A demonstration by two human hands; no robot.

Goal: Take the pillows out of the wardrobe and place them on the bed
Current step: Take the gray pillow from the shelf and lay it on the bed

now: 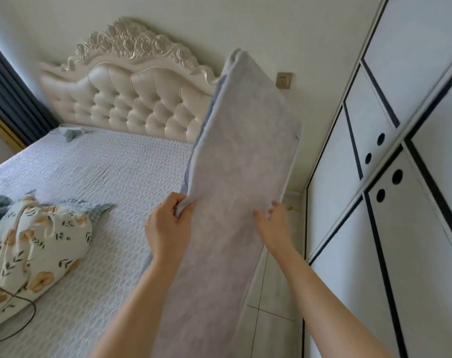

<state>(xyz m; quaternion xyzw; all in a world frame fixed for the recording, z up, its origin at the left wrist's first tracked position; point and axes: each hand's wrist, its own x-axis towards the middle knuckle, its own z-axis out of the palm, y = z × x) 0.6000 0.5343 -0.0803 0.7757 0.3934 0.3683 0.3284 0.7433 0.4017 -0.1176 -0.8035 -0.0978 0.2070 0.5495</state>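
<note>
Grey, soft fabric fills my grip: my left hand [168, 227] pinches the left edge of the long pillow [235, 177], fingers curled tight around a fold of the cover. My right hand [272, 224] is blurred; its fingers press against the pillow's right side, though I cannot tell whether they close on the cloth or only rest on it.

I hold the pillow up in the air, over the right edge of the bed [103, 171] and beside the wardrobe [390, 177]. Its long axis runs from near my body up and away towards the headboard [132, 99], leaning slightly right, with the far end highest. A blue edge shows along its left side.

On the bed's quilted pale cover, down to my left, lies a floral pillow [36, 244] with orange flowers and dark leaves, well apart from the one I hold. A thin dark cable [26, 316] loops across its near corner. A wall socket [284, 80] sits right of the tufted cream headboard. No writing or labels are readable anywhere. The wardrobe doors, white with black lines and round holes, are closed.
</note>
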